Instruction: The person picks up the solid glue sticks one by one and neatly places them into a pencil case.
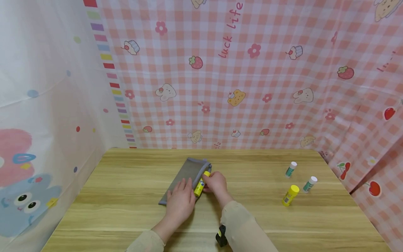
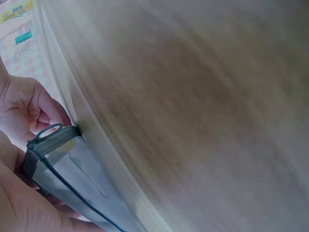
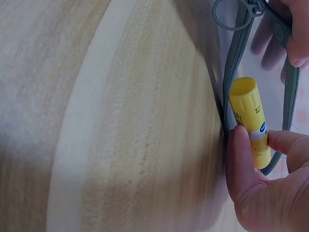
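Fingers of the right hand are pinching a yellow glue stick between thumb and forefinger, its capped end pointing along the open zipper of a grey pouch. The right wrist view is showing this pinch plainly, along with the zipper's ring pull and the glue stick lying right at the pouch's mouth; the head view is only showing the stick as a small yellow bar touching the pouch's right edge. The left hand is resting on the near end of the pouch, fingers lying fairly straight and close together in the head view, while the left wrist view is showing fingers curling round the pouch's corner beside the ring pull, so it is gripping the fabric there. That view is heavily blurred over the bench.

Only the head view is showing the rest: the pouch is lying near the middle of the wooden bench, and well apart to the right are lying a second yellow glue stick and two small white-capped tubes. A small black clip is sitting by the right sleeve. Pink chequered cloth is hanging behind the bench
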### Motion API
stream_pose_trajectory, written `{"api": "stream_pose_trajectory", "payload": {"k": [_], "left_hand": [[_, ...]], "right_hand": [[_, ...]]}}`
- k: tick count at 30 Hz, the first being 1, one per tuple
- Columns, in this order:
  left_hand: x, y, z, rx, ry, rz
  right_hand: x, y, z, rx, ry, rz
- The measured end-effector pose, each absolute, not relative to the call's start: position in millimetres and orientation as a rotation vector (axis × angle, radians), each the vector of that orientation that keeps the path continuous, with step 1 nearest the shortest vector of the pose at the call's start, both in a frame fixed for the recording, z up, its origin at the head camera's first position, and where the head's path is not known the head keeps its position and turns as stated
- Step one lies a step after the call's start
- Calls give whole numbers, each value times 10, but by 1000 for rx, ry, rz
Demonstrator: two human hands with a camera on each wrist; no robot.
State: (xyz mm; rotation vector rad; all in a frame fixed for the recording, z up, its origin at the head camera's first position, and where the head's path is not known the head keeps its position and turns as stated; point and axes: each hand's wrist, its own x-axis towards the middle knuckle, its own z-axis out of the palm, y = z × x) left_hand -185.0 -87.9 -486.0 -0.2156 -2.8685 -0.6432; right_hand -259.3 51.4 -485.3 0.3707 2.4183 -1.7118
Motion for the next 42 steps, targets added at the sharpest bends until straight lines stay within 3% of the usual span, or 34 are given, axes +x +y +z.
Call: {"api": "stream_pose_trajectory", "payload": {"k": [22,42], "left_hand": [[-1846,-876,-4885,-236,-2818,-585],[-1844,-870,-4868,-224,-2846,-586]], "right_hand": [[-2526,497,-4814,302,2340,-1816],[-2328,771,-4684,-84,2609,-1708]]}}
